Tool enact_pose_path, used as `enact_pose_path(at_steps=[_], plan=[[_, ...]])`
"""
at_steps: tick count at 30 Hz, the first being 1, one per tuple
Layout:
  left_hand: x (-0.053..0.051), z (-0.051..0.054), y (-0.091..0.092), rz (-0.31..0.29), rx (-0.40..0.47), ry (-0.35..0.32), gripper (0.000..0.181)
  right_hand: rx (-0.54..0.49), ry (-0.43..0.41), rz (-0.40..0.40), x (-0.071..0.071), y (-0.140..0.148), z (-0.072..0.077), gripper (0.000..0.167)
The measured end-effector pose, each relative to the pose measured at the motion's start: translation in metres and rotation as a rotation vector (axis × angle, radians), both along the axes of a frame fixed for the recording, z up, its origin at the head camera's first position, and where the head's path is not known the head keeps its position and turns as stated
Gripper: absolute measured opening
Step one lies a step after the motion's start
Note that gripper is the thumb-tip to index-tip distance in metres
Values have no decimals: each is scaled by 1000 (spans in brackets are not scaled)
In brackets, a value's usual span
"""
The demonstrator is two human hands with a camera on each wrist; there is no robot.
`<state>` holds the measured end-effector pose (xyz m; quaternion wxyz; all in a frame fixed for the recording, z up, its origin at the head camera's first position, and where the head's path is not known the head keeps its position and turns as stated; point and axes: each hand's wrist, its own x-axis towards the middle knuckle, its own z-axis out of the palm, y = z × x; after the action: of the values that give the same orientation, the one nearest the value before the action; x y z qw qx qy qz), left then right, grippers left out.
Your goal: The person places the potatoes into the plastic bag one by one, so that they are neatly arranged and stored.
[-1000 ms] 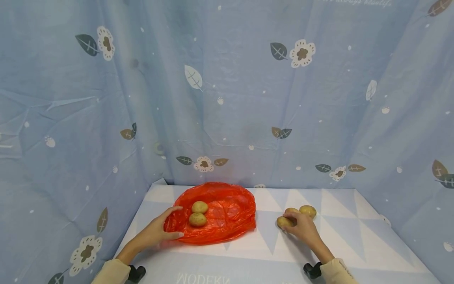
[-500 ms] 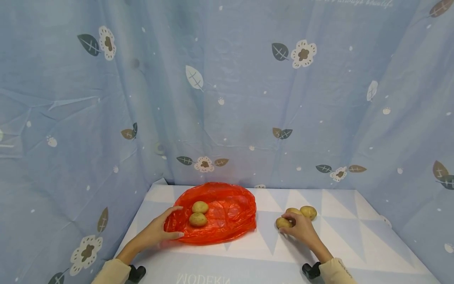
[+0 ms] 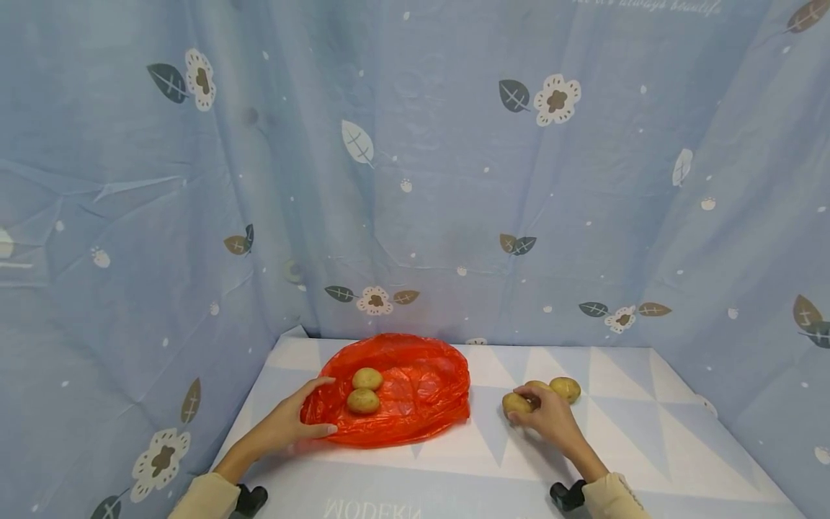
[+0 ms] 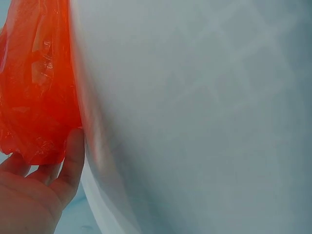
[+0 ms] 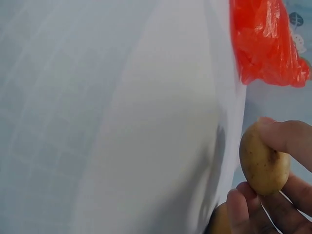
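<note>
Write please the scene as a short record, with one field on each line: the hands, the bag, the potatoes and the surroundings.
Left hand: left hand touches the bag's left side, fingers spread
Right hand: right hand pinches one potato
Bag: red plastic bag, mouth open
Inside bag: two potatoes, side by side
Beside right hand: two more potatoes, one partly hidden
Surface: table with triangle pattern
Background: blue curtain, leaf and flower prints

Right of the crumpled red plastic bag (image 3: 418, 386), the bare right hand (image 3: 551, 417) partly hides an oval yellow-brown potato (image 3: 536, 384) behind it; high right of the bag, white cursive lettering (image 3: 648, 6) blurs.
</note>
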<state>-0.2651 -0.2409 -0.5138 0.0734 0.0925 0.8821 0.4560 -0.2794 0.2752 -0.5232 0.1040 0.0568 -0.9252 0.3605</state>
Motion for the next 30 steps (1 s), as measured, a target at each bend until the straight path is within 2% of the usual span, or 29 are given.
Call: enact_pose_path(at_steps=[8,30], plan=[[0,0,0,4,2,9,90,-16,-18,-29,1,-6,6,47],[0,0,1,10,2,1,90,-43,5,-2,-6,-32,23,47]])
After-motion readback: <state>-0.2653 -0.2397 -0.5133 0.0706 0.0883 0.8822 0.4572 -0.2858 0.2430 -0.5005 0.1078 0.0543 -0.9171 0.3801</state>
